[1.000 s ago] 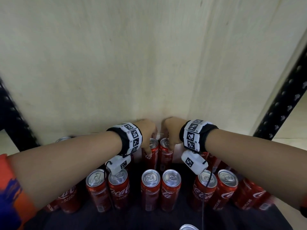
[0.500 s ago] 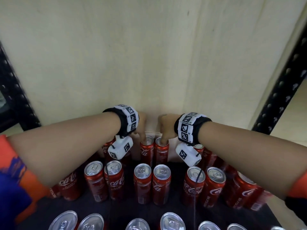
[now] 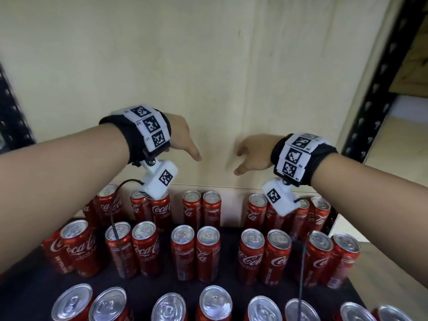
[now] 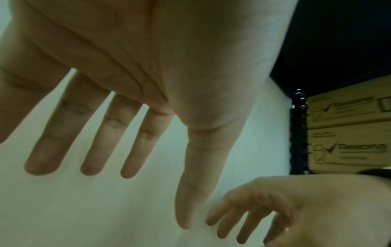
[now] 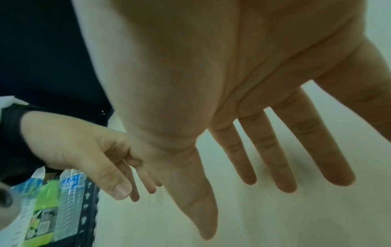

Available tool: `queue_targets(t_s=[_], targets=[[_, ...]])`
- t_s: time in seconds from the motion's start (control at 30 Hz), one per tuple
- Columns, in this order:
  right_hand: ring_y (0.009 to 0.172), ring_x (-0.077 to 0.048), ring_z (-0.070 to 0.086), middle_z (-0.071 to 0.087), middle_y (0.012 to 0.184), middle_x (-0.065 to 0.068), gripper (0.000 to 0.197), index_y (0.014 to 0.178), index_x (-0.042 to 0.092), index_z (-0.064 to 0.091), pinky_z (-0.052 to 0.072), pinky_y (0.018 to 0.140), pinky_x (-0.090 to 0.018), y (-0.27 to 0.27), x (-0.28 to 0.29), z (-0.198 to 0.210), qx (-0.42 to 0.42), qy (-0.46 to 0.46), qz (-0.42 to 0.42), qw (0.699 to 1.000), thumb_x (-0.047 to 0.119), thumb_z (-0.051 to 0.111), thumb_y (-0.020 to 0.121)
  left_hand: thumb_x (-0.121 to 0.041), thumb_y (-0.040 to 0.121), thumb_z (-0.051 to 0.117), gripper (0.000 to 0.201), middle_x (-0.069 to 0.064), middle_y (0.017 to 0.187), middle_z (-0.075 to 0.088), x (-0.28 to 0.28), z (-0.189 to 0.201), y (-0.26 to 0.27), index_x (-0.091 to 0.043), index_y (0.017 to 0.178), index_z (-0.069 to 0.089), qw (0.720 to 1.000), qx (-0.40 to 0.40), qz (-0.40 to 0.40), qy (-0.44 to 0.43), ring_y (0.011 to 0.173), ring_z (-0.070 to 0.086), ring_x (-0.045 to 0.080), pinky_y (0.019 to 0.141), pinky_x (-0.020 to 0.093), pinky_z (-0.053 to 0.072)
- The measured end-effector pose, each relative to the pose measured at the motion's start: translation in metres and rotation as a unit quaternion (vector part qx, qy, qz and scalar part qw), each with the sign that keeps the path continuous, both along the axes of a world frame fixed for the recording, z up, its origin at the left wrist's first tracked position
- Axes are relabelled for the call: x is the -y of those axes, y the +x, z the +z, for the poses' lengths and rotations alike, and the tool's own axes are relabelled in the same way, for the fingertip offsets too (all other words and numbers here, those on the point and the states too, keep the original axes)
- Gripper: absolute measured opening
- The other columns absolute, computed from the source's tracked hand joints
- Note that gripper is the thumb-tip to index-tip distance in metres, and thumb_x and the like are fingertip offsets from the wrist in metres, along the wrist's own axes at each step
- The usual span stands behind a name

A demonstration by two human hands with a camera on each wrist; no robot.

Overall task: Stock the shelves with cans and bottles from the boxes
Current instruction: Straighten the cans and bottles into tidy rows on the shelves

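— Hovering mid-frame, left hand [image 3: 183, 140] and right hand [image 3: 252, 156]: holding anything?
— Nothing; both have fingers spread and straight. Red cans [image 3: 201, 251] stand upright in paired rows across the lower frame, below the hands.

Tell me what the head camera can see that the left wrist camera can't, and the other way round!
Only the head view shows the rows of red cans standing on the dark shelf, and the wristbands with black-and-white markers. Only the left wrist view shows the stacked cardboard boxes off to the side, and the left palm up close. Both show the left hand and right hand, open and holding nothing, before the pale back panel.
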State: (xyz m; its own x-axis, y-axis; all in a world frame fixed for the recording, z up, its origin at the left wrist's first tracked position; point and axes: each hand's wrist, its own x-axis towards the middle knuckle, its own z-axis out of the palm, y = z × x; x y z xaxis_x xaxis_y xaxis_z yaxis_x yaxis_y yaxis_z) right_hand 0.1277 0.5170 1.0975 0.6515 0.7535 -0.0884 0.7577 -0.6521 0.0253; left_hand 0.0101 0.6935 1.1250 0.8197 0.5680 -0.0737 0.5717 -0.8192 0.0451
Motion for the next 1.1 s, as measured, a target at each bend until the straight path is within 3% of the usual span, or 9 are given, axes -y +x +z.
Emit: queue_targets(t_s=[0.1,0.23,0.3,0.4,0.6,0.77,0.93,1.0,1.1], targets=[[0.131,-0.024,0.051,0.054,0.144,0.000,0.074,0.149,0.019,0.046,0.041,0.110,-0.040,0.006,0.018,0.007,0.001,0.023,-0.015,1.000,0.055,0.069,0.088,-0.062,0.073,0.079,0.061,-0.005,0.113,0.066,0.022,0.000,0.002,-0.022,0.117,0.066,0.997,0.067,-0.036,0.012,0.105,0.062,0.019,0.087,0.033,0.050],[0.134,-0.025,0.049,0.052,0.147,-0.001,0.077,0.150,0.020,0.044,0.040,0.110,-0.040,0.015,0.037,0.006,-0.003,0.040,-0.047,0.998,0.056,0.069,0.087,-0.047,0.078,0.080,0.045,-0.007,0.115,0.062,0.048,-0.012,0.017,-0.026,0.116,0.066,0.973,0.209,-0.093,-0.020,0.105,0.059,0.017,0.084,0.029,0.045],[0.131,-0.025,0.052,0.055,0.144,-0.002,0.075,0.147,0.018,0.049,0.042,0.109,-0.041,0.020,0.043,0.003,-0.002,0.038,-0.063,0.997,0.057,0.068,0.086,-0.043,0.080,0.079,0.042,-0.007,0.116,0.061,0.059,-0.020,0.028,-0.026,0.116,0.066,0.967,0.228,-0.113,-0.032,0.105,0.058,0.016,0.083,0.029,0.044],[0.118,-0.025,0.061,0.066,0.129,-0.003,0.065,0.131,0.014,0.063,0.048,0.103,-0.043,0.032,0.050,-0.008,-0.012,0.024,-0.089,0.996,0.057,0.071,0.082,-0.042,0.080,0.080,0.043,-0.006,0.114,0.062,0.073,-0.035,0.045,-0.025,0.116,0.066,0.968,0.204,-0.136,-0.053,0.102,0.059,0.016,0.083,0.029,0.046],[0.103,-0.024,0.068,0.072,0.115,-0.002,0.060,0.121,0.014,0.069,0.055,0.095,-0.041,0.051,0.065,-0.036,-0.037,-0.020,-0.123,0.991,0.048,0.082,0.073,-0.039,0.077,0.083,0.047,-0.004,0.117,0.067,0.094,-0.071,0.075,-0.023,0.119,0.068,0.967,0.116,-0.215,-0.079,0.104,0.062,0.015,0.087,0.030,0.049],[0.100,-0.020,0.070,0.074,0.114,-0.001,0.060,0.118,0.017,0.073,0.059,0.090,-0.040,0.068,0.064,-0.063,-0.075,-0.037,-0.109,0.990,0.036,0.088,0.064,-0.035,0.077,0.083,0.051,-0.006,0.121,0.066,0.102,-0.100,0.098,-0.022,0.123,0.067,0.966,0.039,-0.247,-0.069,0.108,0.063,0.015,0.092,0.028,0.049],[0.103,-0.025,0.070,0.072,0.115,-0.007,0.063,0.120,0.009,0.068,0.059,0.090,-0.044,0.077,0.058,-0.081,-0.097,-0.035,-0.071,0.992,0.030,0.091,0.066,-0.047,0.067,0.083,0.068,-0.009,0.118,0.067,0.105,-0.123,0.123,-0.028,0.130,0.062,0.968,-0.023,-0.243,-0.051,0.104,0.065,0.018,0.093,0.038,0.055],[0.105,-0.027,0.070,0.072,0.115,-0.012,0.062,0.119,0.004,0.068,0.058,0.088,-0.041,0.082,0.055,-0.086,-0.107,-0.038,-0.064,0.991,0.029,0.091,0.067,-0.051,0.062,0.083,0.067,-0.007,0.110,0.071,0.108,-0.129,0.129,-0.026,0.122,0.067,0.970,-0.038,-0.237,-0.043,0.098,0.067,0.020,0.089,0.040,0.058],[0.111,-0.025,0.068,0.071,0.121,-0.009,0.055,0.122,0.006,0.069,0.053,0.082,-0.030,0.088,0.049,-0.093,-0.109,-0.056,-0.072,0.990,0.029,0.088,0.075,-0.053,0.058,0.085,0.061,-0.004,0.104,0.073,0.113,-0.132,0.134,-0.025,0.111,0.072,0.968,-0.073,-0.237,-0.024,0.093,0.069,0.022,0.084,0.042,0.060]])
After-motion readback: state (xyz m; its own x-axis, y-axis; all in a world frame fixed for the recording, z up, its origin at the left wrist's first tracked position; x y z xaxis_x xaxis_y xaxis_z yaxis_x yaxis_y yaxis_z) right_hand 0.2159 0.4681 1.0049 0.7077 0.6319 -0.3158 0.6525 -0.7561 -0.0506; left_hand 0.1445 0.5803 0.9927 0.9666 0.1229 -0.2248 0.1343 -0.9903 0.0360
